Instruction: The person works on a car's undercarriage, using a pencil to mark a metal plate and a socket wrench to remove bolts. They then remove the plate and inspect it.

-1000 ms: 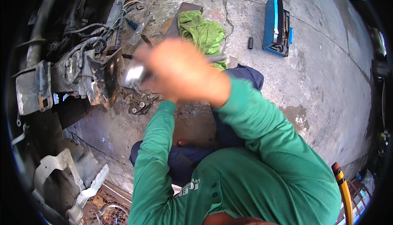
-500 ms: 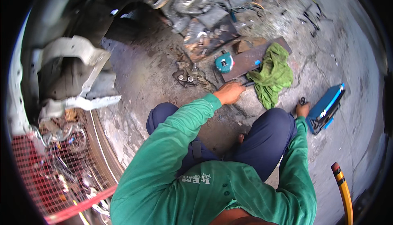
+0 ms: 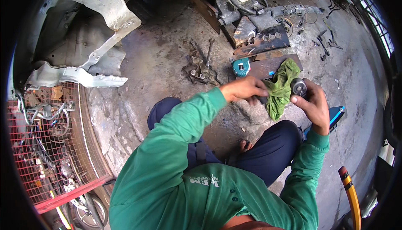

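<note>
Head view: right hand gripping dark round socket between thumb and fingers, above floor, just right of green cloth. Socket likely metal: stiff, heavy for size, not fragile; slippery if oily. Best hold: around outer side wall, fingers clear of end face. Left hand curled near cloth; dark bar shows by fingertips, contact partly hidden, cannot tell whether gripped. Bar likely rigid; hold along shank.

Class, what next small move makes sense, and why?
Probably bring the right hand nearer the left hand: they are apart, the right holding a dark socket-like piece, the left a partly hidden dark tool by the green cloth.
</note>
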Motion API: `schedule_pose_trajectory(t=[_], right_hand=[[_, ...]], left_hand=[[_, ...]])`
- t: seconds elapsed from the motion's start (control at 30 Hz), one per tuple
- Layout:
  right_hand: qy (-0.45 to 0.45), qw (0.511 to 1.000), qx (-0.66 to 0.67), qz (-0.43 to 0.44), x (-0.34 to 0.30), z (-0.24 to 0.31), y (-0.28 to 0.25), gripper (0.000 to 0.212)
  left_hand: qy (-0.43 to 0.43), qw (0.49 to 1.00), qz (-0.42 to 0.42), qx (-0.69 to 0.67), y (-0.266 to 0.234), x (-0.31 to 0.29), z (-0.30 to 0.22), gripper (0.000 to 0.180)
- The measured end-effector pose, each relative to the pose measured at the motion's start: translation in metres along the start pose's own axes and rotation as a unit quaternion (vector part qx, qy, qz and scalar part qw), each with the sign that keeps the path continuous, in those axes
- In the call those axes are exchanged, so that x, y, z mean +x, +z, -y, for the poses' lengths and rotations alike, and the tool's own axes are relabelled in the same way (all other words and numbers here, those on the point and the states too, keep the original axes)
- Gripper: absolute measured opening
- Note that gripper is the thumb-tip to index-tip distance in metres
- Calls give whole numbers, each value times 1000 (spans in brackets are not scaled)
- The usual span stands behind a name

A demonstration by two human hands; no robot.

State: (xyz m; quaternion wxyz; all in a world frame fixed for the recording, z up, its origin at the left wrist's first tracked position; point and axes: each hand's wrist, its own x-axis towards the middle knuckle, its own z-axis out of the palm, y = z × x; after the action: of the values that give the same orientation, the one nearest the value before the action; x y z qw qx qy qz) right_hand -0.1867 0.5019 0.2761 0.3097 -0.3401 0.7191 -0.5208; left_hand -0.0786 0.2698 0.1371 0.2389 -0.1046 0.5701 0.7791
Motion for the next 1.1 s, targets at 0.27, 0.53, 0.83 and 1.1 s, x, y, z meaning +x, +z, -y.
schedule_pose_trajectory(t=[0.27, 0.53, 0.83, 1.1], right_hand=[[-15, 993, -108, 36, 35, 41, 103, 43], [142, 957, 253, -5, 94, -24, 185, 39], [121, 931, 341, 48, 113, -43, 198, 42], [59, 970, 169, 162, 109, -51, 184, 55]], left_hand=[[152, 941, -290, 83, -121, -62, -28, 55], [279, 810, -283, 430, -150, -90, -22, 40], [250, 817, -207, 477, -121, -100, -37, 27], [136, 867, -46, 476, -108, -113, -51, 25]])
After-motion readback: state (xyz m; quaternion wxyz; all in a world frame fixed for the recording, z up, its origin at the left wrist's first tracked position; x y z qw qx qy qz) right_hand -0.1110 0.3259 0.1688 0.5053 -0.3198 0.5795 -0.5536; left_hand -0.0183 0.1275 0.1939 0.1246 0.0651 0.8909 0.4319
